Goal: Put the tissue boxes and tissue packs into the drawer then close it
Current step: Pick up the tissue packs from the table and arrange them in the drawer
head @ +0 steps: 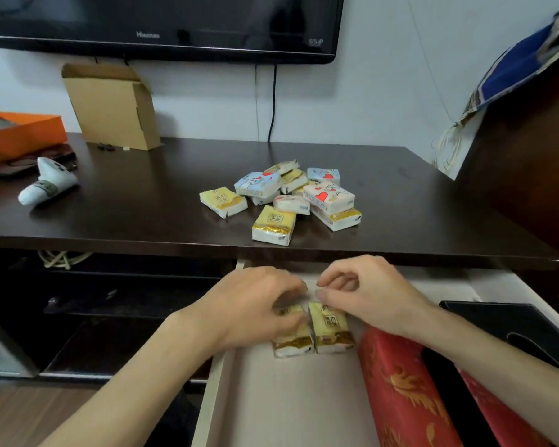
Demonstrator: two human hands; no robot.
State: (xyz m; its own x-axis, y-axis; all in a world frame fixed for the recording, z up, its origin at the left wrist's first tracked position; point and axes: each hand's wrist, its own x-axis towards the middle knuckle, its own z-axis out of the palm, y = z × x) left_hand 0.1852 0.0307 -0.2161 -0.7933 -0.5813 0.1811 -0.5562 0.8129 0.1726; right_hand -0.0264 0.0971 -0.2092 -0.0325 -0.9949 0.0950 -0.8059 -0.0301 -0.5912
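The pale drawer (271,398) stands pulled out below the dark tabletop. Inside it lie two yellow tissue packs side by side: the left pack (293,345) under my left hand (252,308), the right pack (331,330) under my right hand (368,295). Both hands rest their fingers on the packs' far ends. To the right in the drawer lie a red tissue box (397,391), a black tissue box (510,330) and another red box (497,411), partly hidden by my right forearm. A pile of several tissue packs (291,198) sits on the tabletop (142,201).
A cardboard box (110,104) leans against the wall under the television (162,24). An orange box (17,133) and a white sock-like item (49,185) lie at the left. A dark cabinet with a cloth (513,69) on it rises at the right.
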